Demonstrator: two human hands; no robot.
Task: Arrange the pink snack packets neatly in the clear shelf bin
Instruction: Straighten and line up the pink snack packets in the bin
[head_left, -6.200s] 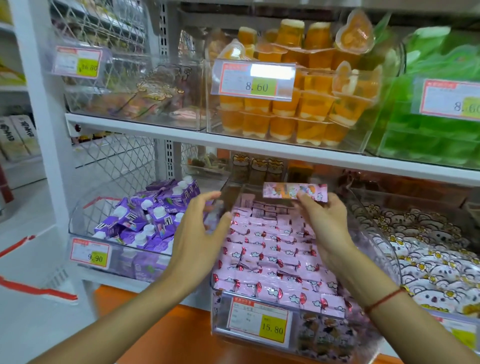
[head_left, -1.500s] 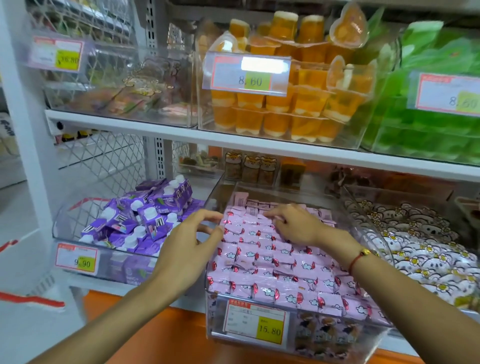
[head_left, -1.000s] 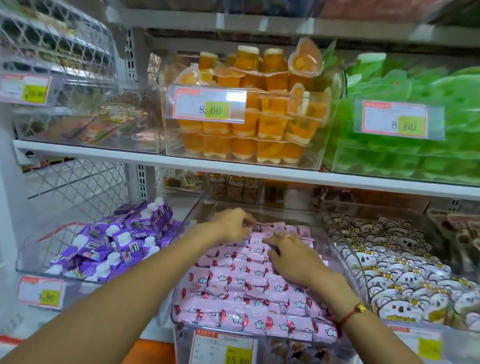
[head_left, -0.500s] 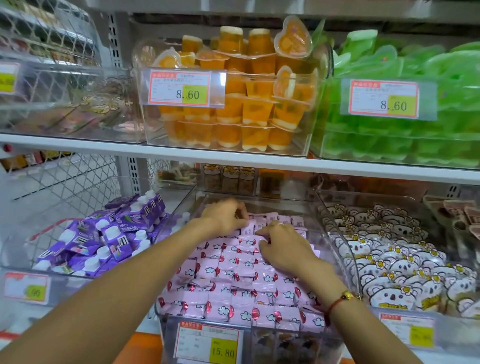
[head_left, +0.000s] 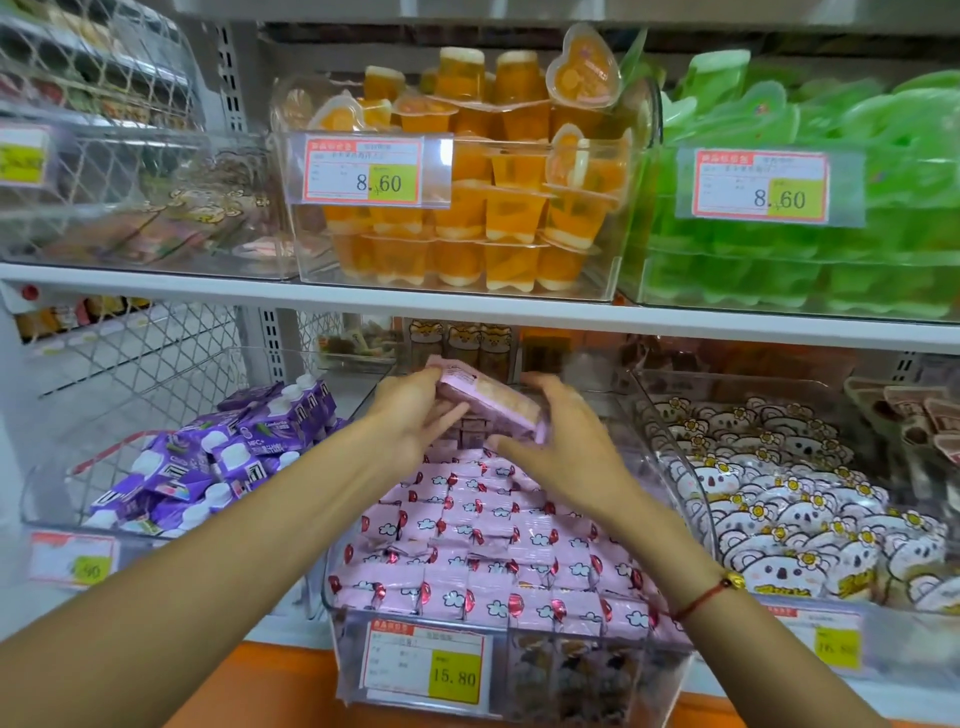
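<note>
pink snack packets (head_left: 483, 540): white clouds, red spots | cartons (head_left: 218, 462): purple | jelly cups (head_left: 467, 228): orange

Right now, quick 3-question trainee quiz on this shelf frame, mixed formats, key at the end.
1. True or false: both hands lift a bundle of pink packets above the pink packets in the clear bin.
2. Multiple choice: the price tag on that bin reads A) 8.60 B) 15.80 C) 9.90.
3. Fill in: the bin to the left of the pink one holds ______ cartons.

Key:
1. True; the left hand and right hand grip its two ends.
2. B
3. purple
</note>
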